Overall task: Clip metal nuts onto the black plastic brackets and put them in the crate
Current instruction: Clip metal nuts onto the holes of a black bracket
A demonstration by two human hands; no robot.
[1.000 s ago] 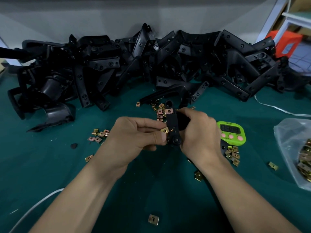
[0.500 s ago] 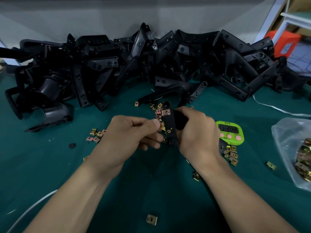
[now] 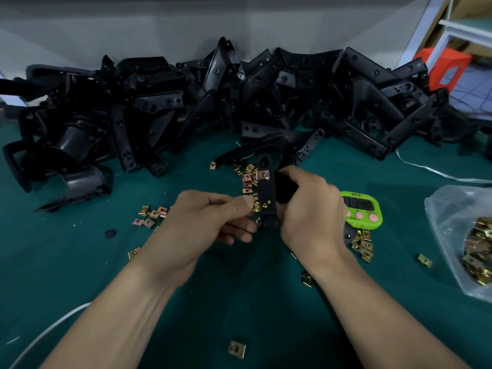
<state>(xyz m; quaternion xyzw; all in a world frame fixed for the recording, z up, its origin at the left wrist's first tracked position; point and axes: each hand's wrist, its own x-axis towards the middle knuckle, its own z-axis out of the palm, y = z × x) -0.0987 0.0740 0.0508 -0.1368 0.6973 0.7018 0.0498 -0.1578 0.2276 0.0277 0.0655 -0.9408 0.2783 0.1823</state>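
Clipping the second nut onto this bracket (image 3: 267,191). My right hand (image 3: 314,217) is wrapped round the bracket's right side and holds it over the table (image 3: 80,275). My left hand (image 3: 205,222) pinches a nut (image 3: 256,206) between thumb and forefinger, with the other fingers curled under. The nut is pressed against the bracket's left edge, low down. I can't tell if it's seated, as my thumb covers part of it. One clipped nut (image 3: 263,174) already sits near the bracket's top.

Progress, my read: early. The pile of brackets (image 3: 239,102) along the back of the table is big, and I see no nuts on any of them. The crate isn't in view, so I can't say how many are finished. This bracket needs its nut pushed home, then it goes in the crate.

Stock looks fine. Loose nuts (image 3: 151,216) lie left of my hands, with more just behind the bracket and more beside the timer (image 3: 362,209). One stray nut (image 3: 236,349) lies close to me. A clear bag (image 3: 447,209) at the right edge holds more.

The table has a dark green cover. The green timer sits just right of my right hand, digits unreadable. A white cord (image 3: 431,170) runs across the back right, and another crosses lower left. There's a grey wall (image 3: 186,27) behind the pile. A red box (image 3: 447,67) and a pale shelf frame are at top right.
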